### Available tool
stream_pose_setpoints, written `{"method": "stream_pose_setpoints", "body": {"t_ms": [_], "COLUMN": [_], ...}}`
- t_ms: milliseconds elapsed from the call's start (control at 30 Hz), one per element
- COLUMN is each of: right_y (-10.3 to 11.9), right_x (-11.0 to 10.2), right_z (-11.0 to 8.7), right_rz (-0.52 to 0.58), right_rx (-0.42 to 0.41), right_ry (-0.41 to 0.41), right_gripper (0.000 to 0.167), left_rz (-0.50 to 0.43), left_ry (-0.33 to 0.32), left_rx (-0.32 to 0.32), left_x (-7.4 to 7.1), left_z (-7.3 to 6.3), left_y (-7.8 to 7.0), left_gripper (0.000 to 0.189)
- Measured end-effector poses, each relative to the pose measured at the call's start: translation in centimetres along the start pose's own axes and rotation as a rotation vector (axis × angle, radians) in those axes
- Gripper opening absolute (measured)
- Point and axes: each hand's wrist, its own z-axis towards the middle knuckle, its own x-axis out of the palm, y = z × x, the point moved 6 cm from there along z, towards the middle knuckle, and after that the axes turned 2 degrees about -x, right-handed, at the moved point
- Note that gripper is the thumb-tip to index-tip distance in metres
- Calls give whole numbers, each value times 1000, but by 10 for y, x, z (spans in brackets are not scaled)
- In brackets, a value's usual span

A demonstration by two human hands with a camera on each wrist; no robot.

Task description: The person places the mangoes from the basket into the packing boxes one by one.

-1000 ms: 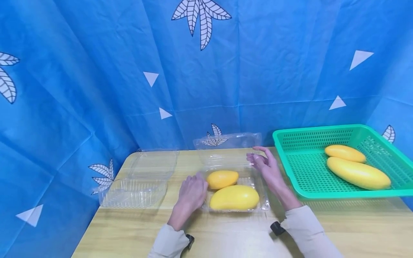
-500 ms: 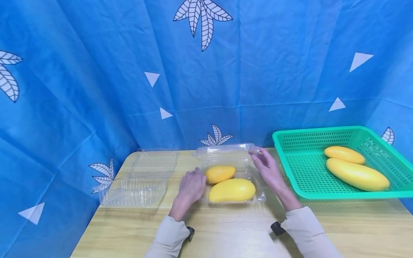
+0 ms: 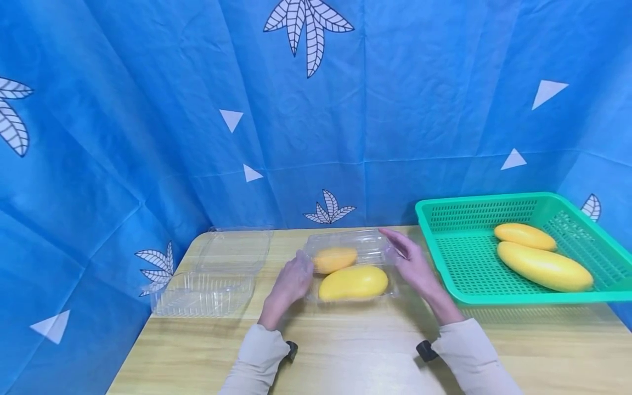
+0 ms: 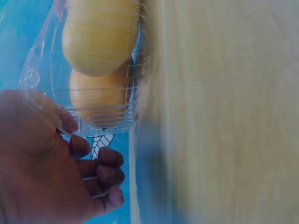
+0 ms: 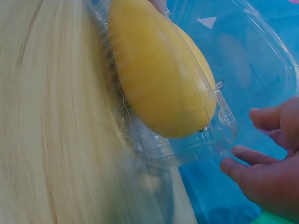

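Two yellow mangoes, a smaller one (image 3: 336, 259) behind a larger one (image 3: 353, 283), lie in a clear plastic clamshell box (image 3: 392, 291). Its hinged lid (image 3: 367, 244) slants forward over the smaller mango. At the left side, my left hand (image 3: 292, 277) pinches the box's rim near a corner, the other fingers curled loosely below it in the left wrist view. My right hand (image 3: 412, 264) is at the right edge of the lid, thumb and fingers spread apart. In the right wrist view, the larger mango (image 5: 159, 70) shows through the box wall, with the fingertips (image 5: 233, 165) close to its corner.
An opened clear clamshell box (image 3: 202, 296) stands on the left of the wooden table (image 3: 365, 351). On the right, a green plastic basket (image 3: 474, 299) holds two more mangoes (image 3: 543, 266). A blue patterned curtain (image 3: 415, 109) hangs behind the table.
The lid has tipped forward from nearly upright to over the smaller mango. The box and its mangoes have shifted away toward the curtain, with both hands staying at its sides.
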Motion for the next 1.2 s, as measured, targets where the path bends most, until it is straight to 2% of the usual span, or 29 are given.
{"method": "stream_pose_setpoints", "body": {"t_ms": [200,367,433,600,667,733,867,967,1200], "right_y": [3,5,7,11,12,13,14,15,24], "right_x": [-1,1,1,1,-1,-2,-2,-2,0], "right_z": [-4,-10,-12,-16,-18,-20,-22,-24,-27], "right_rz": [-18,-49,-64,-106,-124,-145,-190,-251,-445], "right_rx": [-29,-23,-24,-40,-47,-55,-55,-53,-131], "right_ry": [32,58,63,73,74,73,86,92,101], "right_gripper": [49,53,56,63,64,64,66,67,69], "left_rz": [-117,-213,-252,-456,-562,-664,-787,-830,-838], "left_ry": [3,-25,-16,105,171,239,348,400,505], "left_rx": [60,143,139,43,30,17,-35,-47,26], "left_x": [1,-4,-5,-5,-6,-6,-9,-11,-14], "left_z": [1,-3,-4,-11,-14,-19,-26,-31,-35], "left_y": [4,6,7,15,17,19,24,27,27], "left_gripper": [34,24,23,24,25,30,46,53,58]}}
